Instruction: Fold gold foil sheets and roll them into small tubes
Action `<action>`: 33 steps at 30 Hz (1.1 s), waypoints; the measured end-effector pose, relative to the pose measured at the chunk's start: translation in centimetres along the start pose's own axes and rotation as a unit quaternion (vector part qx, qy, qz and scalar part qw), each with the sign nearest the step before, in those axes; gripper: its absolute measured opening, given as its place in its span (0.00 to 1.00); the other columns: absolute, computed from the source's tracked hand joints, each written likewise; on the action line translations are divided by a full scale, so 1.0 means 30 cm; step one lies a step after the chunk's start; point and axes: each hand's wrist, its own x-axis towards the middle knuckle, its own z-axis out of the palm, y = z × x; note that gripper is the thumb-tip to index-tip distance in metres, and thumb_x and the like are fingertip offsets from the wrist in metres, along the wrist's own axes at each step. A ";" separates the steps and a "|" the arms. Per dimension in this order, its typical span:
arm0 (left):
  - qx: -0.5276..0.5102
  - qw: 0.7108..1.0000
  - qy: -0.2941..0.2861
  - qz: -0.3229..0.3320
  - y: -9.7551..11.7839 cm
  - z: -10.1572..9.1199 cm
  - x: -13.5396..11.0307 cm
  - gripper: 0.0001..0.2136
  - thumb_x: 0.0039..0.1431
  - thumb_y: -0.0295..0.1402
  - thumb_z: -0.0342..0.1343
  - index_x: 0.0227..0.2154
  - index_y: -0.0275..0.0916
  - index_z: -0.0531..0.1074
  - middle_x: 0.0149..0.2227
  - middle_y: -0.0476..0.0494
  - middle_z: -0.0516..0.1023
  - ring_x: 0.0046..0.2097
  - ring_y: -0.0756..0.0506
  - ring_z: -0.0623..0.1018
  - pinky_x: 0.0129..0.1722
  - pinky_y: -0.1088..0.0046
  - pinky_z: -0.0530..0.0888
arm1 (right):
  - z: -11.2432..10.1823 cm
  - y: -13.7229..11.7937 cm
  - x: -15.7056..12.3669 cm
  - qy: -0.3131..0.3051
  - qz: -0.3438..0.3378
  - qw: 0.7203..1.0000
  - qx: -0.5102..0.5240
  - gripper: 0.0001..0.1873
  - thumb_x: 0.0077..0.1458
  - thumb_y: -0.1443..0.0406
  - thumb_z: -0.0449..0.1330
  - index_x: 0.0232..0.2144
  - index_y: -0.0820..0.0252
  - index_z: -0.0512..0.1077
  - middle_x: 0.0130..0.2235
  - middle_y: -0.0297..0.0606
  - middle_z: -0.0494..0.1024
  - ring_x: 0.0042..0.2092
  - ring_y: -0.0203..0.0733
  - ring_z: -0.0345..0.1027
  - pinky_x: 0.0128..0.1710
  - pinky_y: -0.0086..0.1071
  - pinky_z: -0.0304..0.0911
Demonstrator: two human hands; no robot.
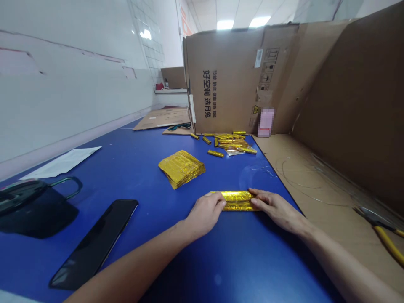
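Both forearms reach in from the near edge of the blue counter (132, 168) and meet at a gold foil roll (237, 200), which lies crosswise on the counter between the hands. The left hand (205, 212) is loosely curled, knuckles up, with its fingertips on the roll's left end. The right hand (274, 208) lies flatter, fingers stretched along the right end and thumb tucked against it. Neither is clenched; both pinch and press the foil lightly. The step looks like rolling or flattening the foil, so even pressure from both ends should hold it straight, with the fingertips level so the thin foil does not crease or skew. Beyond the roll and to its left sits a stack of gold foil sheets (181, 168). Farther beyond it, small finished rolls (230, 141) lie scattered at the foot of a cardboard box (227, 80). A black phone (94, 244) lies well to the roll's left, and yellow-handled pliers (383, 235) lie well to its right on brown cardboard.
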 end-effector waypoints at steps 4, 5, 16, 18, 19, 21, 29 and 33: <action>-0.001 1.000 0.018 -0.010 -0.017 0.019 0.005 0.08 0.58 0.27 0.41 0.36 0.38 0.64 0.32 0.48 0.72 0.35 0.49 0.72 0.35 0.74 0.67 | 0.016 0.008 0.011 0.041 0.030 0.999 -0.007 0.17 0.53 0.56 0.47 0.20 0.56 0.66 0.43 0.41 0.74 0.49 0.46 0.62 0.47 0.36 0.57; 0.002 1.000 0.021 -0.004 -0.023 0.027 0.005 0.08 0.57 0.26 0.41 0.38 0.38 0.63 0.33 0.47 0.72 0.35 0.49 0.72 0.36 0.74 0.67 | 0.021 0.009 0.014 0.053 0.035 0.998 -0.013 0.16 0.52 0.57 0.48 0.19 0.55 0.65 0.42 0.41 0.75 0.48 0.46 0.63 0.45 0.35 0.58; 0.098 0.988 -0.006 0.117 -0.036 0.045 -0.005 0.16 0.54 0.21 0.43 0.45 0.39 0.65 0.40 0.45 0.70 0.44 0.46 0.67 0.45 0.70 0.65 | 0.067 0.026 0.024 0.107 0.020 0.983 -0.146 0.06 0.47 0.63 0.52 0.22 0.57 0.64 0.43 0.41 0.72 0.44 0.45 0.64 0.44 0.39 0.56; 0.108 0.986 -0.019 0.128 -0.033 0.040 -0.004 0.16 0.54 0.21 0.43 0.44 0.39 0.66 0.39 0.44 0.70 0.43 0.46 0.66 0.44 0.70 0.65 | 0.068 0.029 0.024 0.105 0.013 0.982 -0.158 0.06 0.48 0.62 0.52 0.22 0.57 0.64 0.44 0.41 0.72 0.43 0.45 0.64 0.44 0.39 0.56; 0.112 0.985 -0.024 0.132 -0.032 0.039 -0.005 0.16 0.54 0.21 0.43 0.44 0.39 0.67 0.39 0.44 0.70 0.43 0.46 0.66 0.44 0.70 0.65 | 0.068 0.031 0.024 0.104 0.011 0.982 -0.160 0.06 0.48 0.62 0.52 0.22 0.57 0.64 0.44 0.41 0.72 0.43 0.45 0.64 0.44 0.39 0.56; 0.117 0.984 -0.026 0.134 -0.031 0.039 -0.006 0.18 0.54 0.21 0.43 0.46 0.39 0.65 0.40 0.44 0.69 0.44 0.46 0.65 0.45 0.70 0.65 | 0.066 0.033 0.024 0.101 0.009 0.981 -0.162 0.07 0.49 0.62 0.52 0.22 0.57 0.64 0.44 0.41 0.71 0.44 0.44 0.63 0.44 0.39 0.56; 0.158 0.978 -0.027 0.135 -0.030 0.045 -0.015 0.17 0.55 0.24 0.44 0.46 0.44 0.65 0.47 0.42 0.64 0.47 0.44 0.63 0.45 0.66 0.65 | 0.063 0.055 0.027 0.079 0.000 0.982 -0.169 0.08 0.50 0.62 0.52 0.22 0.57 0.64 0.44 0.41 0.70 0.44 0.44 0.63 0.44 0.39 0.56; 0.185 0.972 -0.020 0.142 -0.017 0.043 -0.022 0.16 0.57 0.36 0.46 0.48 0.40 0.64 0.48 0.39 0.64 0.49 0.41 0.62 0.46 0.62 0.63 | 0.066 0.066 0.028 0.081 -0.007 0.982 -0.170 0.08 0.50 0.62 0.52 0.22 0.57 0.64 0.44 0.41 0.70 0.43 0.44 0.63 0.43 0.39 0.56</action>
